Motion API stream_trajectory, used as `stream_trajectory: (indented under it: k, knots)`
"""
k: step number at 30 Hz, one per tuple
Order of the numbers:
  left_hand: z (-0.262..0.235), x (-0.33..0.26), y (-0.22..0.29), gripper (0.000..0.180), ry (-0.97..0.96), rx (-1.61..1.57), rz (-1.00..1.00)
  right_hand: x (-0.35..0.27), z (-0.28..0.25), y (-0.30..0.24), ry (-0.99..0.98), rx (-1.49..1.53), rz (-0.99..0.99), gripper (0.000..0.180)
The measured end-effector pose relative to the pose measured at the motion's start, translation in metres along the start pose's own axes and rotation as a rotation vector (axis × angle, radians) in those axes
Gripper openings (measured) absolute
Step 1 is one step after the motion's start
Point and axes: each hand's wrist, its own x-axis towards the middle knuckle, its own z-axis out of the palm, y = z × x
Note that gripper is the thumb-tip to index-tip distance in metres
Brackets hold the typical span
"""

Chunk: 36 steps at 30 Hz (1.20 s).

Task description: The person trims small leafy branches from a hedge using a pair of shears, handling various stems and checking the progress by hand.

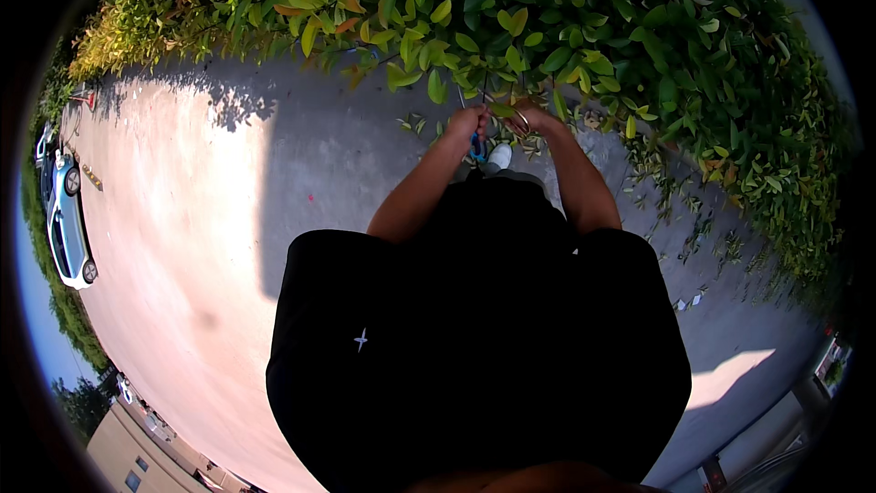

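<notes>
My left hand (467,122) is closed around blue-handled shears (476,145), whose blades point up into the green hedge (511,28). My right hand (527,117) sits just to the right, fingers pinched on a thin twig with leaves (504,108) at the hedge's lower edge. Both hands are close together, almost touching, in front of my black shirt (474,329). A light-coloured shoe (498,157) shows below the hands.
Cut leaves (680,219) lie scattered on the grey pavement along the hedge to the right. A sunlit paved road (173,219) runs to the left, with a light blue parked car (66,219) at its far edge. Buildings (146,452) are at the lower left.
</notes>
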Motion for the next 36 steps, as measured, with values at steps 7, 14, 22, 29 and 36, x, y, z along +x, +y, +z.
stream_trajectory:
  k: [7, 14, 22, 29, 36]
  knots:
    - [0.01, -0.021, -0.002, 0.021, -0.05, 0.085, 0.046, 0.003, 0.035, 0.036, 0.364, 0.25, -0.236, 0.041]
    - [0.007, -0.028, 0.023, 0.022, 0.133, 0.562, 0.233, -0.042, 0.05, 0.011, 0.28, 0.302, -0.031, 0.054]
    - [0.032, -0.079, 0.108, 0.026, 0.474, 0.562, 0.946, -0.06, 0.054, -0.028, 0.122, 0.402, -0.181, 0.054]
    - [0.085, -0.105, 0.212, 0.052, 0.874, 0.842, 1.553, -0.073, 0.053, -0.133, 0.031, 0.576, -0.448, 0.055]
    - [0.068, -0.089, 0.28, 0.029, 0.707, 1.31, 1.136, -0.028, 0.044, -0.21, 0.132, 0.626, -0.288, 0.063]
